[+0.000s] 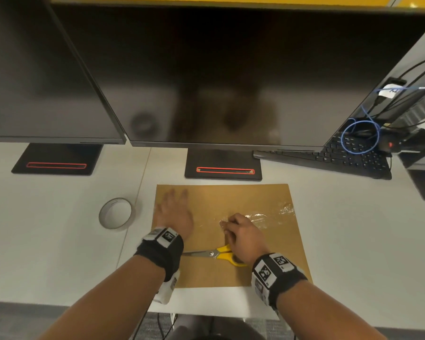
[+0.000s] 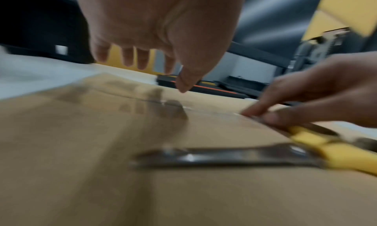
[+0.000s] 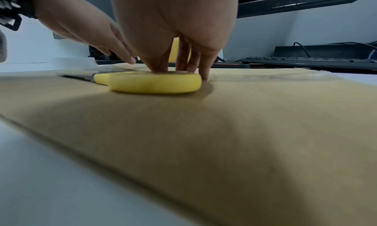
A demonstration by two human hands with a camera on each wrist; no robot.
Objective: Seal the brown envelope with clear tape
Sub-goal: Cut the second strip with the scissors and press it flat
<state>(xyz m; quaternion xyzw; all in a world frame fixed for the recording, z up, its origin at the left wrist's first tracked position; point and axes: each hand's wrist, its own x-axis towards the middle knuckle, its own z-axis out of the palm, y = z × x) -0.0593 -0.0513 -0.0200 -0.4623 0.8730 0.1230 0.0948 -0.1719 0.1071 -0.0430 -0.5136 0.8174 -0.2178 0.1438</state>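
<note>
Two hands work over the flat brown paper envelope (image 1: 231, 231), which lies on the white counter (image 1: 353, 229) at lower centre of the head view. The left hand (image 1: 173, 213) hovers spread and relaxed, holding nothing, just above the envelope's left part. The right hand (image 1: 241, 235) has its fingers bent down, fingertips on the near end of a wrinkled strip of clear tape (image 1: 263, 215) running toward the envelope's right edge; whether it pinches or only presses is unclear. Yellow-handled steel scissors (image 1: 219, 253) lie on the envelope below both hands, handles under the right wrist. A nearly spent roll of clear tape (image 1: 115, 213) sits on the counter, left of the envelope. Judging by this, the strip is cut and being laid; next it needs smoothing flat along its length.
</note>
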